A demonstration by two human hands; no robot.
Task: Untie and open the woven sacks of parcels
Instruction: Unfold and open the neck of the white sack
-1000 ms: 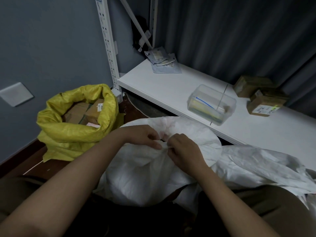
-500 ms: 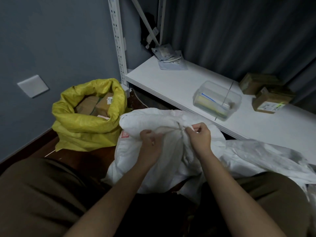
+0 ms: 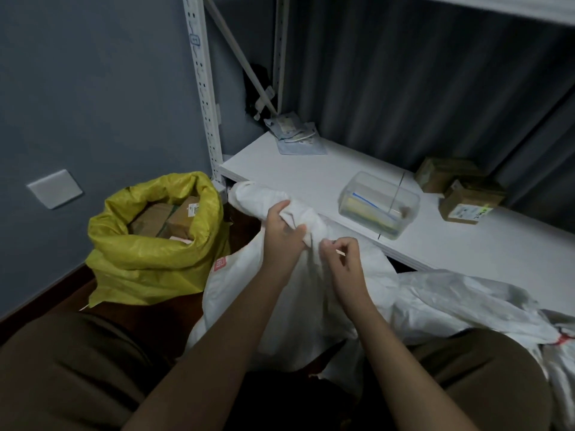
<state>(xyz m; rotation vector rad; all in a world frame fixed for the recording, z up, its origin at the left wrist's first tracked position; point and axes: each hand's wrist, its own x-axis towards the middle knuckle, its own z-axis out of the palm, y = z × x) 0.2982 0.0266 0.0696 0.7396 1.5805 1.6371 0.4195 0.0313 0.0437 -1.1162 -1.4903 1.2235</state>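
white sack [image 3: 249,293]: I see it on the floor between the knees, below the front edge of the white shelf [image 3: 311,178] | left hand [image 3: 281,227]: fingers curled, gripping the bunched neck of the sack | right hand [image 3: 340,255]: thumb and finger pinched at the fabric just beside | yellow sack [image 3: 146,259]: open, at left, boxes inside

The person wears olive-brown trousers [image 3: 71,365] over both legs. Both forearms are bare to the frame's edge, with no sleeve showing. The left hand [image 3: 281,233] and right hand [image 3: 343,262] carry no glove, ring or watch
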